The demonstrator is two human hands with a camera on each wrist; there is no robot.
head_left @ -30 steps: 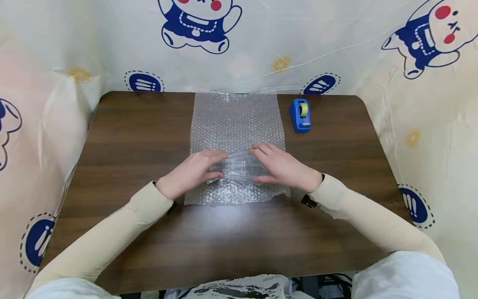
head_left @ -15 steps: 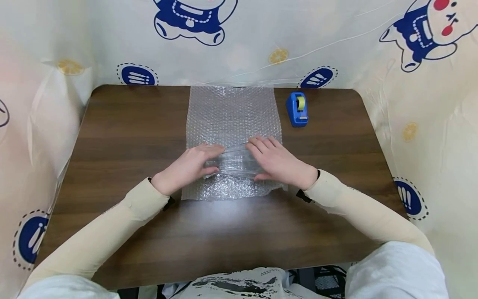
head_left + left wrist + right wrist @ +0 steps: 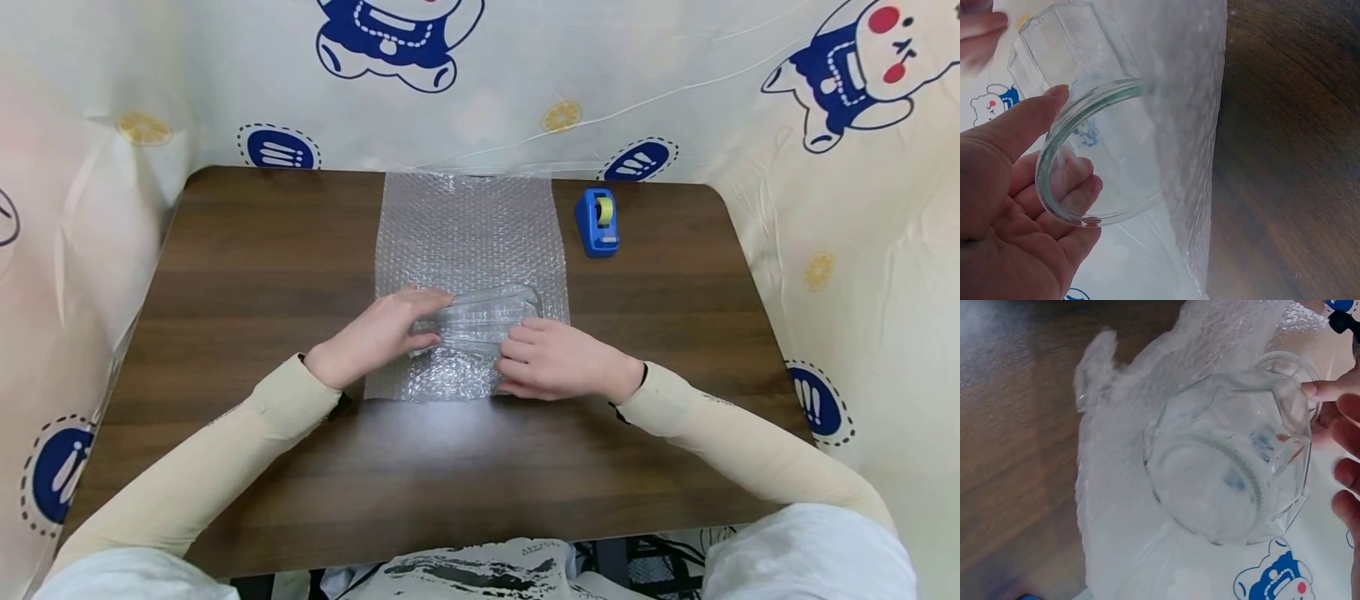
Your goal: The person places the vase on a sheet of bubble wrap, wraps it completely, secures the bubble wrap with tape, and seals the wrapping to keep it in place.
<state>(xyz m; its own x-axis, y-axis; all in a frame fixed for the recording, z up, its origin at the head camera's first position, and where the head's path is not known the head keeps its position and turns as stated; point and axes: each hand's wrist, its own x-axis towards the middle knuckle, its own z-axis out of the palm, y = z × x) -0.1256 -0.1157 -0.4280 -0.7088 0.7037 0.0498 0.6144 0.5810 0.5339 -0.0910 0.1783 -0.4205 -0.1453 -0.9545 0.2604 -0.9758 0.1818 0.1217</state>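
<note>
A clear faceted drinking glass (image 3: 487, 312) lies on its side across a sheet of bubble wrap (image 3: 472, 233) on the table. At the glass's round rim, my left hand (image 3: 382, 333) holds it, thumb on the upper side and fingers on the lower, as the left wrist view shows. My right hand (image 3: 558, 358) hovers just nearer to me than the glass's base, over the front right part of the wrap. Its fingers (image 3: 1347, 472) are loosely curled beside the glass with nothing between them. It covers the wrap's front right corner in the head view.
A blue tape dispenser (image 3: 597, 222) stands at the back right of the brown wooden table (image 3: 285, 242), beside the bubble wrap. A printed curtain (image 3: 480, 100) surrounds the table at the back and both sides.
My right hand has left the base end of the glass, moving toward me, and its fingers have curled. My left hand stays at the rim, and the glass has not visibly moved.
</note>
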